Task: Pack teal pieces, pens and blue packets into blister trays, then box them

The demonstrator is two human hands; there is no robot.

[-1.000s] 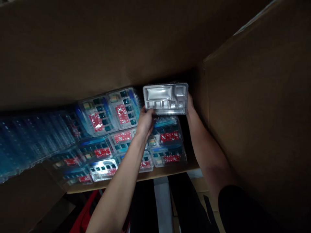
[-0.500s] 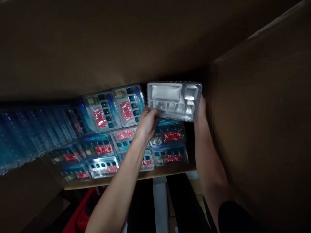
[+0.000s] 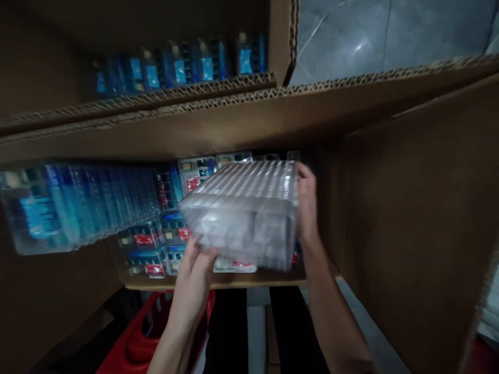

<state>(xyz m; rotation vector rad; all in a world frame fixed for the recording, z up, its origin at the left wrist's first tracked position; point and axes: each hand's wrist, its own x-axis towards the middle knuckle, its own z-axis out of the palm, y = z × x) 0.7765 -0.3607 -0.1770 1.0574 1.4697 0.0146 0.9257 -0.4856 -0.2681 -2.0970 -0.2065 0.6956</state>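
Left hand (image 3: 193,278) under stacked plastic trays (image 3: 241,213), right hand (image 3: 307,202) gripping their side

One left hand (image 3: 192,278), one right hand (image 3: 307,202), one stack of clear plastic trays (image 3: 241,215), two cardboard boxes (image 3: 405,223), one red plastic basket (image 3: 132,337), and perhaps six blue-labelled packs (image 3: 179,70), blur permitting.

Motion blur obscures the stack of clear plastic blister trays (image 3: 239,215), which hides most of the red-labelled packs (image 3: 195,174) behind it.
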